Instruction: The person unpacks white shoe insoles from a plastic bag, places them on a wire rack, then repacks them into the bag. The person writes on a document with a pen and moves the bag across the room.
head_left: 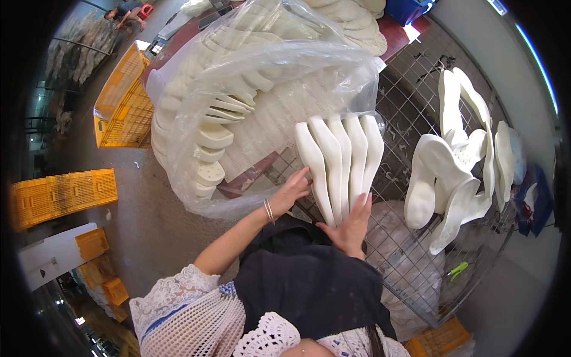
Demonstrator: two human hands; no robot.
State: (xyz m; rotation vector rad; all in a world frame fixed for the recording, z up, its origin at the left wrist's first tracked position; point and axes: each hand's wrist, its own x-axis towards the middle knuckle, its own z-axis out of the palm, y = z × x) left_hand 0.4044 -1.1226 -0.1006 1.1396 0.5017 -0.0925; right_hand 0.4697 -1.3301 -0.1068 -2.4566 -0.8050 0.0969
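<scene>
A row of several cream-white foam shoe soles (339,160) is pressed together on edge before me. My right hand (351,229) clasps the row's near end, thumb on the left and fingers along the right side. My left hand (291,189), with a bracelet at the wrist, is beside the leftmost sole. Its fingers reach out loosely, and the fingertips are at the sole's edge; whether they press on it I cannot tell. Beyond the hands, a large clear plastic bag (196,202) holds many more soles, arranged in a curve along its left side.
Loose soles (449,172) lie heaped on a wire mesh rack (404,262) at right, near a green-handled tool (458,271). Yellow crates (128,113) stand on the floor at left. A blue bin (407,11) is at the back. Far off at upper left a person (126,15) sits.
</scene>
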